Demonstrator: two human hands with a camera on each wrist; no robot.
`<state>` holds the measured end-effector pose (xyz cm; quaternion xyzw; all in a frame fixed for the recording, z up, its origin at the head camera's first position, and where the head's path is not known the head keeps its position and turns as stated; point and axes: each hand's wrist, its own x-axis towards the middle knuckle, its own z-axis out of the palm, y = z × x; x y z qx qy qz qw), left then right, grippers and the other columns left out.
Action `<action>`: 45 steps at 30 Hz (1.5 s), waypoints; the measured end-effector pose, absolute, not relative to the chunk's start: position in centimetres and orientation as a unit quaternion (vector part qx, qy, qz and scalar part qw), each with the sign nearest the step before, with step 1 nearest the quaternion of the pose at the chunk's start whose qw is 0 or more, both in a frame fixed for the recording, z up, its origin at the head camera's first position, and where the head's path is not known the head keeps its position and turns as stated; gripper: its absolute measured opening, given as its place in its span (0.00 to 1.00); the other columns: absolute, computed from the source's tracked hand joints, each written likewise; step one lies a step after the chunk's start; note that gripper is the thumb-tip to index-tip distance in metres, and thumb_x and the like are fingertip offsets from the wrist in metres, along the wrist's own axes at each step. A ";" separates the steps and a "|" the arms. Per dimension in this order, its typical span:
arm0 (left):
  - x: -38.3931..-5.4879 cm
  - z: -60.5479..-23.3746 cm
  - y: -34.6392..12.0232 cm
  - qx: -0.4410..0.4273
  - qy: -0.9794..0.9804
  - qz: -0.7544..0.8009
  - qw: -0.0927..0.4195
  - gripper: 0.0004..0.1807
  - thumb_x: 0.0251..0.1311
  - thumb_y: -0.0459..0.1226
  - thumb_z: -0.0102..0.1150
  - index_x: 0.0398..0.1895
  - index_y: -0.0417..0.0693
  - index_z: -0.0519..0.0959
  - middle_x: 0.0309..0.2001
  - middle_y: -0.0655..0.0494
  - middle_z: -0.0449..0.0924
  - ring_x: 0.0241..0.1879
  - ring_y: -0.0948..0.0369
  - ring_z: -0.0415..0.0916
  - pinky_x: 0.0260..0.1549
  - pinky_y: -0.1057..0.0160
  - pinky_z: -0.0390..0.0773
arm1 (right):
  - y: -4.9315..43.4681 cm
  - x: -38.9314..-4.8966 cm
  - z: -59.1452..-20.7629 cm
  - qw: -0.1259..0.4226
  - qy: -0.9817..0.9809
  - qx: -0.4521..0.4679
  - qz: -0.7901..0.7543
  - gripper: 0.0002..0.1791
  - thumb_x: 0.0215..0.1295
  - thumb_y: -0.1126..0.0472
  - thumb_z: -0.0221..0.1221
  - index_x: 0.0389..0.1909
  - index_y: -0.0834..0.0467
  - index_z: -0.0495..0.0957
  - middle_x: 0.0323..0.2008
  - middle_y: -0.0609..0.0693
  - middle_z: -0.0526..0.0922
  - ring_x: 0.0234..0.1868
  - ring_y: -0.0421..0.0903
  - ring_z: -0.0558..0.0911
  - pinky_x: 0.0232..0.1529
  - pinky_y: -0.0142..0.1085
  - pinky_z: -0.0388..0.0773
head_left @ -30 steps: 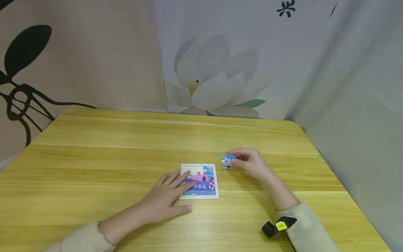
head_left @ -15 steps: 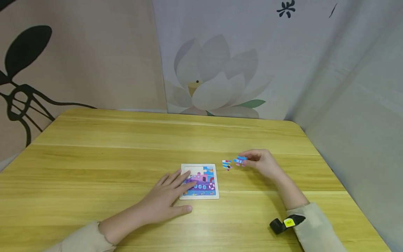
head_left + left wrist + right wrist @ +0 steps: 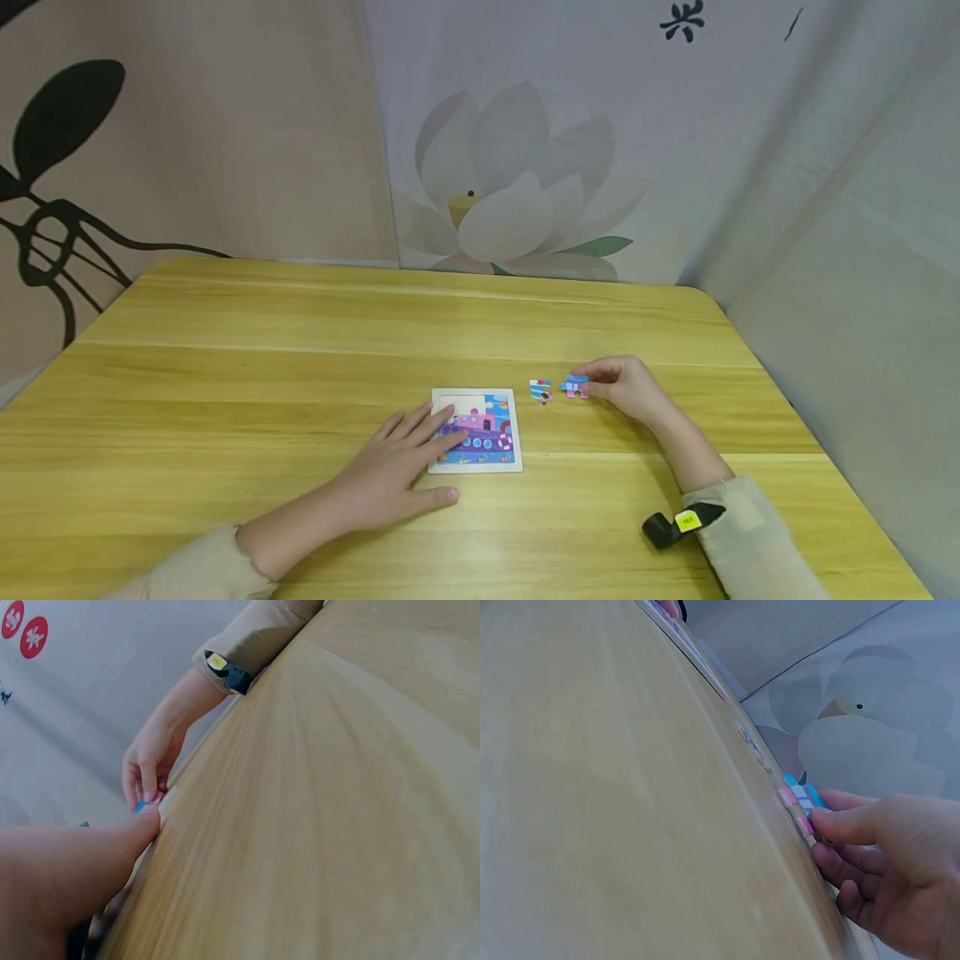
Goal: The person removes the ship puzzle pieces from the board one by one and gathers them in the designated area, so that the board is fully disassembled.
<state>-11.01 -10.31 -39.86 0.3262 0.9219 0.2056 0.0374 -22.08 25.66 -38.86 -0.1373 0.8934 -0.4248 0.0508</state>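
Note:
A white-framed jigsaw puzzle (image 3: pixel 480 444) with a pink and purple ship lies on the table; a bare white patch shows at its upper left. My left hand (image 3: pixel 397 462) rests on the puzzle's left side with spread, straight fingers, the thumb on the wood in front of it. To the right, my right hand (image 3: pixel 622 387) pinches a blue and pink puzzle piece (image 3: pixel 801 801) between thumb and forefinger, close over the table. Between that piece and the frame lies another puzzle piece (image 3: pixel 540 391), striped blue, white and yellow.
The wooden table (image 3: pixel 300 333) reaches back to a curtain (image 3: pixel 525 167) printed with a pale flower. A second curtain (image 3: pixel 847 208) hangs along the right side. A black strap with a camera (image 3: pixel 675 525) sits on the right wrist.
My right hand has moved right with the blue and pink piece, leaving the striped piece by itself on the table. The held piece is slightly lower now. My left hand stays put.

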 end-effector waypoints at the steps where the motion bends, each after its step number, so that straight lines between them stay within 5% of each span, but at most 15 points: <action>1: -11.0 -39.9 -10.3 0.325 0.922 0.206 0.039 0.40 0.61 0.66 0.44 0.73 0.59 0.60 0.75 0.53 0.44 0.73 0.47 0.36 0.66 0.40 0.38 | 25.6 -22.1 -38.9 0.051 0.894 -0.139 -0.423 0.11 0.60 0.70 0.63 0.44 0.63 0.85 0.41 0.55 0.84 0.40 0.47 0.78 0.37 0.33 0.77; 16: -11.0 -40.0 -10.2 0.325 0.924 0.201 0.032 0.40 0.60 0.66 0.45 0.73 0.59 0.60 0.75 0.53 0.44 0.73 0.48 0.37 0.66 0.40 0.38 | 25.0 -21.6 -39.1 0.014 0.921 -0.171 -0.349 0.09 0.59 0.68 0.64 0.40 0.59 0.87 0.28 0.47 0.76 0.28 0.46 0.69 0.26 0.34 0.67; 45: -11.0 -39.8 -10.2 0.324 0.924 0.202 0.030 0.40 0.61 0.65 0.46 0.72 0.59 0.61 0.75 0.52 0.44 0.73 0.47 0.37 0.66 0.40 0.39 | 20.5 -19.6 -36.9 -0.011 0.892 -0.238 -0.383 0.13 0.59 0.66 0.66 0.46 0.58 0.84 0.37 0.51 0.80 0.29 0.45 0.73 0.27 0.34 0.72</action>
